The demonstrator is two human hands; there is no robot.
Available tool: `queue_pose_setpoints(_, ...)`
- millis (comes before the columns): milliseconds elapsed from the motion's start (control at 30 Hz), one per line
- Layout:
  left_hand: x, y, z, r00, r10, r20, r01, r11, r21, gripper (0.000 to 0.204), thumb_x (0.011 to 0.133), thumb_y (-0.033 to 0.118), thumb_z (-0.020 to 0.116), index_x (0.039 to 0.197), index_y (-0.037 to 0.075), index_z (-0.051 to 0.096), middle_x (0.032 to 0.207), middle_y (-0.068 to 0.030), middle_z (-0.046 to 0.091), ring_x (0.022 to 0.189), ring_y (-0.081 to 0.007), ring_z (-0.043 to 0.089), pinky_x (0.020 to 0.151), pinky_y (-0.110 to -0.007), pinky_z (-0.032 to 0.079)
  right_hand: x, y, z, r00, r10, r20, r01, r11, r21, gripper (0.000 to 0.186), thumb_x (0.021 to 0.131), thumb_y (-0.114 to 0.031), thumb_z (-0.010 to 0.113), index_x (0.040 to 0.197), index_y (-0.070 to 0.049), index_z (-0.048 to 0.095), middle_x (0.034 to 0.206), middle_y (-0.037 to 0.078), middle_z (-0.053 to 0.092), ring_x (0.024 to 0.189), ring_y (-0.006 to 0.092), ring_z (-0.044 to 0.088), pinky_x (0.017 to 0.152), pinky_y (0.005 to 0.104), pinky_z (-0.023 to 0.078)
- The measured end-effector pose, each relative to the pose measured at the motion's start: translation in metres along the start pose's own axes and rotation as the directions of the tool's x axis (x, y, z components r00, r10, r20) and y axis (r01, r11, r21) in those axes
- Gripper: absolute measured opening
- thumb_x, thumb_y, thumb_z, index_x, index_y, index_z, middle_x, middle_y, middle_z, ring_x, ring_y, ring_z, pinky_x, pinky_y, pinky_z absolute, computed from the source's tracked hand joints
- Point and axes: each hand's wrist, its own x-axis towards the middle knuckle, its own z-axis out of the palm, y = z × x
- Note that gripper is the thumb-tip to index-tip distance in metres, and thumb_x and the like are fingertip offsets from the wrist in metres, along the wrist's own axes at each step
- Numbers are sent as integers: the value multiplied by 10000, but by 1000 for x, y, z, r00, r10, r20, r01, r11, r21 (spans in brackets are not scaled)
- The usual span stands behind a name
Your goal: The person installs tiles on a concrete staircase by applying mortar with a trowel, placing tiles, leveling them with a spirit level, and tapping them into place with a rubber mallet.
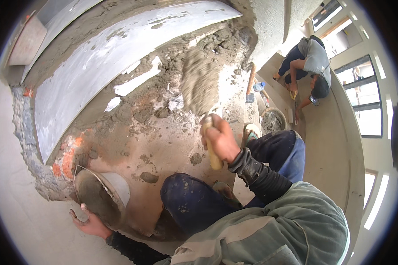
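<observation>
My right hand (pixel 223 139) is wrapped round the pale wooden handle of a trowel (pixel 214 152). Grey wet mortar (pixel 201 84) covers the trowel's blade, which is smeared by motion above the rough, mortar-strewn surface. Down at the left, my left hand (pixel 93 224) has its fingers apart, beside the rim of a tilted bucket (pixel 121 190); whether it touches the bucket I cannot tell. Mortar coats the bucket's inside. Beyond, a long whitish slab (pixel 97 57) lies along a bed of mortar (pixel 225 39).
Exposed red brick (pixel 66 161) shows at the broken wall edge. A wooden-handled hammer (pixel 250 86), a small plastic bottle (pixel 259 86) and another bucket (pixel 273 120) stand right of the work. Farther right, another person (pixel 311 62) bends over the floor. A pinkish box-like container (pixel 28 42) sits upper left.
</observation>
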Motion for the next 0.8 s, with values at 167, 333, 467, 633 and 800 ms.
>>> queue_pose_setpoints(167,-69,185,19,818,434,376,-143,788,-599,311,847,148,729,1114,8,651,1158,-151,639,1111,-320,604,992,-425,465,11,-30,-32,831,-295,-472,375,923,84,150,913,-86,467,1047,-19,456,750,97,586,550,162,583,454,317,515)
queue_pose_setpoints(333,-159,273,65,494,773,398,-189,542,-819,302,758,90,773,1042,41,683,1236,-156,610,1224,-352,540,1022,-439,436,25,-38,-35,519,-375,-768,613,789,29,246,945,-26,587,1109,-16,404,852,86,564,648,135,589,525,281,496)
queue_pose_setpoints(467,-172,273,88,480,745,463,-232,617,-752,284,752,121,756,1013,42,678,1219,-139,576,1188,-356,520,1020,-455,411,102,-25,-24,189,-326,-926,566,807,-169,355,941,-15,579,1189,-12,325,1037,161,569,798,221,648,648,316,580)
queue_pose_setpoints(633,-184,274,106,421,755,503,-201,618,-760,266,716,107,731,957,37,642,1165,-141,569,1126,-361,523,984,-457,409,201,-92,20,681,-35,-732,508,743,437,410,893,25,593,1229,60,359,932,172,606,704,250,656,599,393,575)
queue_pose_setpoints(800,-180,273,108,509,734,451,-259,629,-733,259,682,83,722,930,82,648,1152,-141,566,1128,-358,521,987,-467,406,98,-59,16,773,-142,-618,500,736,456,332,871,-15,631,1085,3,377,837,137,560,531,201,584,437,352,499)
